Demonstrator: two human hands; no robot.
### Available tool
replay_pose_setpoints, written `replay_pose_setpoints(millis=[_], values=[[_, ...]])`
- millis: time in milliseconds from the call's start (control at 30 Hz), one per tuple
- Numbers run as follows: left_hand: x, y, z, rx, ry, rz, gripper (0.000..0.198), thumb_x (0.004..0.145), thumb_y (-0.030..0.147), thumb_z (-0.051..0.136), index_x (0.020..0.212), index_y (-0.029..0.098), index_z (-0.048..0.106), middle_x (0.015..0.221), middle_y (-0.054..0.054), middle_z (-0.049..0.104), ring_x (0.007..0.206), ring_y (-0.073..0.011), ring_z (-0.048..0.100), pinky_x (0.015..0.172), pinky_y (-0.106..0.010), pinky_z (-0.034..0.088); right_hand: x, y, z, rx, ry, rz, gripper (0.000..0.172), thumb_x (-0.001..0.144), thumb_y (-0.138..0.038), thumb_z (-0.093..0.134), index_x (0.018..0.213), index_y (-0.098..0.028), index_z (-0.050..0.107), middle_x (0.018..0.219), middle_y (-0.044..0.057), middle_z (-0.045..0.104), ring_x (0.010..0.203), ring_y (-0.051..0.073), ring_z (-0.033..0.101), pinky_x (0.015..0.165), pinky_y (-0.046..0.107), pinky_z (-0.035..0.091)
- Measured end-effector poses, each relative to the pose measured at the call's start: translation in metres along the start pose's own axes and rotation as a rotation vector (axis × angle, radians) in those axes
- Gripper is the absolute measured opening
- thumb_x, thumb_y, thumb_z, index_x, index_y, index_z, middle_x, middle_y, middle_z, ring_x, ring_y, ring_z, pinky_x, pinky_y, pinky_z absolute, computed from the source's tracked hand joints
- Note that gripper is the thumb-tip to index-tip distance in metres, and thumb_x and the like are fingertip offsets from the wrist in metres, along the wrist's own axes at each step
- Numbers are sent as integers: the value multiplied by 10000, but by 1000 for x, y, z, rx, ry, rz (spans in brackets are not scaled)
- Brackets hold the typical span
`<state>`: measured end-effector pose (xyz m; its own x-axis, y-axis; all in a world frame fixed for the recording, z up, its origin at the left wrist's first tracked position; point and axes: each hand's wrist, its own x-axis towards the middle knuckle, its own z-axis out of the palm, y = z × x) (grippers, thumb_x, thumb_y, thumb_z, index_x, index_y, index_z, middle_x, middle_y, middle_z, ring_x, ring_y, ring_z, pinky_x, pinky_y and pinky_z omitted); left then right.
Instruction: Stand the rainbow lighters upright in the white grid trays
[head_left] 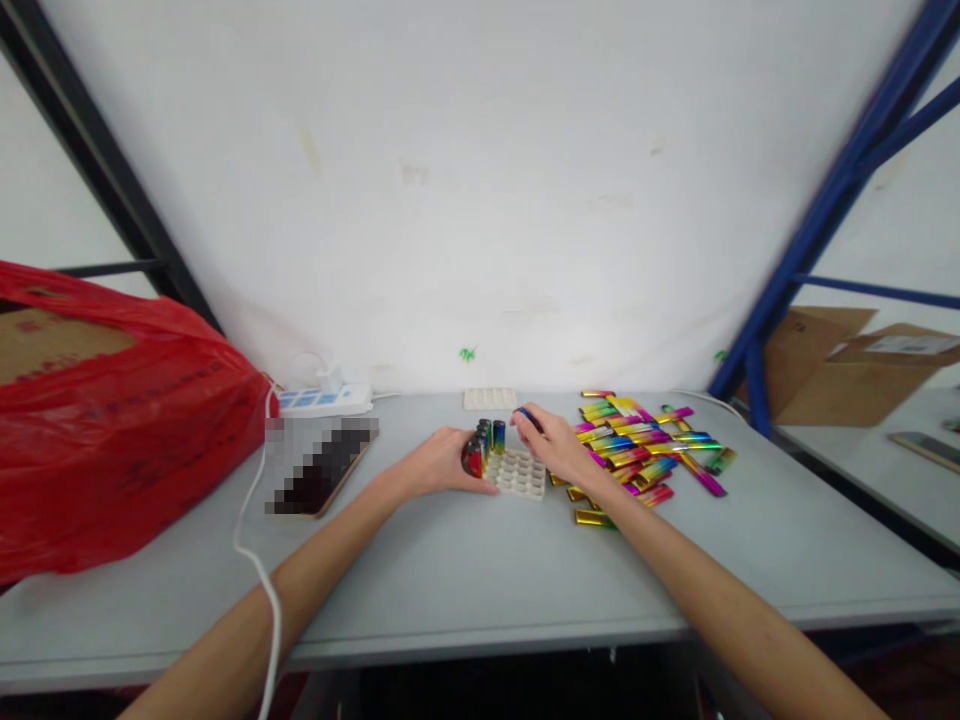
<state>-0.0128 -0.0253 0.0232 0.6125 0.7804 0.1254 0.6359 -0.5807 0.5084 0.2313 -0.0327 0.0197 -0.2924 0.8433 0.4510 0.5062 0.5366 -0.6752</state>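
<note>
A small white tray (529, 478) with rows of round hollows lies on the grey table. Several shiny colour-gradient tubes with dark tops stand upright along its left and back part, among them a blue and yellow tube (499, 437) and a red tube (475, 457). My left hand (442, 462) is curled round the tray's left end, its thumb along the front edge and its fingers by the red tube. Above the tray's back right corner, my right hand (549, 440) is closed on a dark blue tube (529, 420), mostly hidden by the fingers.
A loose pile of shiny multicoloured tubes (637, 445) spreads right of the tray. Behind it lies a second white tray (489, 399). To the left are a phone (322, 470), a power strip (326, 400), a white cable (259, 565) and a red plastic bag (127, 430).
</note>
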Motion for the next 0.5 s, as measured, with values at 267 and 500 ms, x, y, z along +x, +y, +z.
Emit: replay_pose_setpoints(millis=[267,500], values=[[-3,-2,-5,64,15,-30,647,619,732,886,910,174,734,733,13,686,661,-182,586,603,-265,372,-2,1,-5,-243,-54,-174,479,1112,-554,427,787,-242,589,737,9,634,691,186,556,705,303,418],[-4,-5,-4,110,27,-31,681,638,754,866,950,165,723,800,-26,728,696,-210,623,635,-277,375,-3,5,1,-238,-112,-140,410,1093,-486,524,782,-237,625,746,25,716,682,193,611,659,286,389]])
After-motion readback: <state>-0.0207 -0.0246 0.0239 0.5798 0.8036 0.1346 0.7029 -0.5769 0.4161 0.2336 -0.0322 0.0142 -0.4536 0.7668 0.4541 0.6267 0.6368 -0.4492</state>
